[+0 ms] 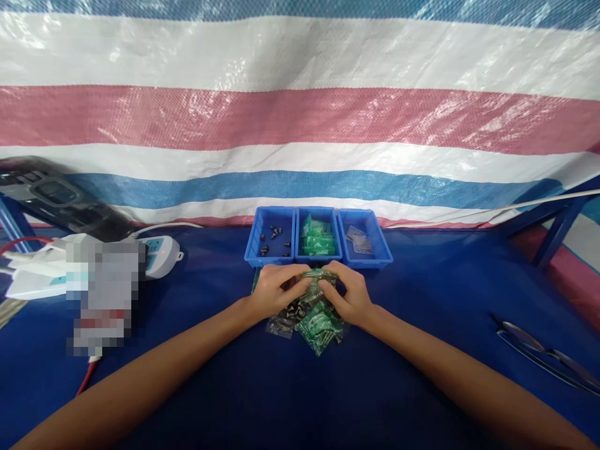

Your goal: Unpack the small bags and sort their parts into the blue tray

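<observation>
Green plastic packet [315,276], one, small, printed: held at its upper edge between the left grip [276,290] and the right grip [347,292]. Thumb and fingers of each are drawn together and pinched on the film; its contents cannot be made out.

Mixed pile, directly below and between both grips: loose dark screws [296,309] heaped nearest the left grip; green packets [321,328] overlapped toward the right grip; clear packet [280,325] laid flat just below the left grip.

Blue trays, three, set side by side just beyond both grips. Left tray [255,240], beyond the left grip: a few black screws [275,233] scattered inside. Middle tray [319,257], beyond the held packet: green bags [319,239] stacked. Right tray [349,217], beyond the right grip: clear bags [360,241] gathered.

Dark blue desk [422,400], by which all of these are carried.

Eyeglasses [520,337], one pair, placed well to the right of the right grip.

White power strip [164,257], placed well to the left of the left grip, partly covered by a pixelated object [110,294].

Striped sheeting [300,119], red, white and blue, hung beyond the trays.
</observation>
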### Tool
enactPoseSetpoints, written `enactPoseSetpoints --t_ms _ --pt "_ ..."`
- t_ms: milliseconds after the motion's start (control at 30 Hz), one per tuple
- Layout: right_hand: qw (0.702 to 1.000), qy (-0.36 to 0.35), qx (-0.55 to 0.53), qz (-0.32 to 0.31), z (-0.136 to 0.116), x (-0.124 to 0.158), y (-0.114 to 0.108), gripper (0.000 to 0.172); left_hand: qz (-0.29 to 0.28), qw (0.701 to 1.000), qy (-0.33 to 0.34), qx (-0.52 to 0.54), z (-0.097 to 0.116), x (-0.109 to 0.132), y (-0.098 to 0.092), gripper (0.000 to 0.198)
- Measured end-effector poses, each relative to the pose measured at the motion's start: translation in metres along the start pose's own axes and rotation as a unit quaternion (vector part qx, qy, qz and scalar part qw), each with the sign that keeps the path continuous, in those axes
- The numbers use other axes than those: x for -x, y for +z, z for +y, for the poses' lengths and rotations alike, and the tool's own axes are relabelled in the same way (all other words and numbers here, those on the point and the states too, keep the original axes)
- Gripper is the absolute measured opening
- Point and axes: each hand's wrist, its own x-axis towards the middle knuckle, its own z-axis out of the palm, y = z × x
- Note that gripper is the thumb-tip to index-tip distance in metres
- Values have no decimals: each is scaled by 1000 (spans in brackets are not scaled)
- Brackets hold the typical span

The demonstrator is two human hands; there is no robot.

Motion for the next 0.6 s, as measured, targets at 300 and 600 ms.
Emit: enactPoseSetpoints --t_ms 300,600 --pt "1000 5 23 -17 0 -1 0 18 -17 1000 -8 -14 -1 1 -1 13" --pt "1000 -11 28 6 3 0 3 19 -16 999 -11 -25 0 3 0 15"
